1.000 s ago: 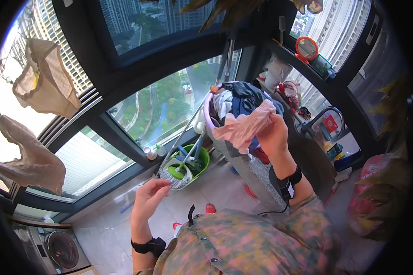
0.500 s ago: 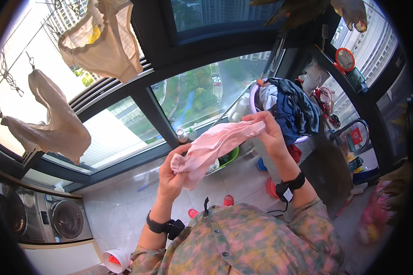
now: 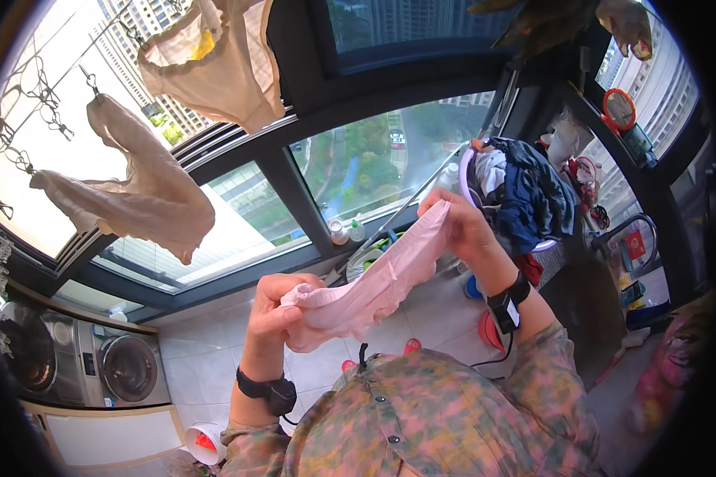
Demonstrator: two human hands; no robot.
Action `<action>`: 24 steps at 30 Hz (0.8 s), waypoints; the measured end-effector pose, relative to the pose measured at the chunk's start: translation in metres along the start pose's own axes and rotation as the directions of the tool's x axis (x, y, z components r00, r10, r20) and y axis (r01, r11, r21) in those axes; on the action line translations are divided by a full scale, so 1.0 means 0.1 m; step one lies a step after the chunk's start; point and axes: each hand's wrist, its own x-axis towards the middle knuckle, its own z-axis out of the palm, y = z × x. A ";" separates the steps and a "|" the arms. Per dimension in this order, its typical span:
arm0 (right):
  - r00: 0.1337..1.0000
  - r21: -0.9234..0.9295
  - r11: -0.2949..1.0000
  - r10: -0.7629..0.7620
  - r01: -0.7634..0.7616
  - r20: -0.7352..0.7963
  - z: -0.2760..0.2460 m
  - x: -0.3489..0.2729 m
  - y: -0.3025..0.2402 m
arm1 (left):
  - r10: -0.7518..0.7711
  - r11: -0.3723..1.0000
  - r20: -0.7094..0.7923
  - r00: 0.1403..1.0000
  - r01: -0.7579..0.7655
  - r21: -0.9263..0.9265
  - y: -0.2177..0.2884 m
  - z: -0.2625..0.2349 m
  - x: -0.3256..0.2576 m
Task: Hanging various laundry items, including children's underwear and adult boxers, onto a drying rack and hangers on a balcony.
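Pink underpants (image 3: 366, 296) are stretched between my two hands in front of my body. My left hand (image 3: 280, 306) pinches one end of the waistband. The other end is gripped in my right hand (image 3: 459, 230), held higher and to the right. The cloth sags a little between them, its lower edge ruffled. At the upper left, beige underpants (image 3: 215, 75) hang from clips on a line, and a second beige undergarment (image 3: 147, 179) hangs folded from two clips nearer to me.
A purple-rimmed basket (image 3: 465, 176) heaped with dark clothes (image 3: 533, 191) stands at right by the windows. Two front-loading washing machines (image 3: 127, 368) are at the lower left. A white bucket (image 3: 203, 445) stands near them; a red basin (image 3: 492, 327) sits on the floor at right.
My hands have moved apart, pulling the pink underpants wider and straighter. The left hand has shifted left and slightly down. The view has turned a little to the left.
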 end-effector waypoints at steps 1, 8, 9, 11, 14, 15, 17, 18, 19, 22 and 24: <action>1.000 0.036 0.999 0.000 0.000 0.015 0.02 0.06 -0.01 | -0.080 0.984 -0.091 0.993 0.094 0.150 0.07 0.05 0.04; 0.977 -0.107 0.991 -0.061 0.084 0.204 0.12 0.10 -0.37 | -0.154 0.509 -0.291 0.944 0.328 0.796 0.09 -0.11 0.01; 0.970 -0.132 0.986 -0.065 0.098 0.234 0.18 0.06 -0.45 | -0.120 0.497 -0.333 0.935 0.347 0.796 0.13 -0.12 -0.01; 0.931 -0.263 0.955 -0.032 0.135 0.363 0.17 -0.02 -0.62 | -0.056 0.410 -0.318 0.946 0.312 0.857 0.21 -0.21 -0.05; 0.818 -0.647 0.741 0.253 0.179 0.516 0.35 -0.15 -0.92 | -0.084 0.073 -0.231 0.969 0.237 0.969 0.38 -0.15 -0.08; 0.802 -0.798 0.497 0.289 0.341 0.522 0.46 -0.18 -0.98 | -0.076 0.065 -0.240 0.968 0.245 0.967 0.43 -0.11 -0.10; 0.848 -0.863 -0.092 0.261 0.497 0.461 0.66 -0.35 -0.96 | -0.129 -0.188 -0.135 0.982 0.109 0.976 0.55 0.00 -0.12; 0.868 -0.826 -0.276 0.230 0.492 0.440 0.68 -0.39 -0.90 | -0.119 -0.200 -0.142 0.983 0.116 0.973 0.59 0.04 -0.14; 0.862 -0.809 -0.300 0.199 0.506 0.465 0.71 -0.41 -0.89 | -0.097 -0.171 -0.095 0.991 0.077 0.982 0.65 0.08 -0.18; 0.844 -0.789 -0.312 0.099 0.530 0.528 0.76 -0.51 -0.87 | 0.006 -0.131 0.049 0.999 -0.048 0.990 0.78 0.25 -0.29; 0.824 -0.783 -0.297 0.023 0.547 0.567 0.80 -0.48 -0.83 | 0.079 -0.137 0.150 0.985 -0.138 0.981 0.93 0.31 -0.28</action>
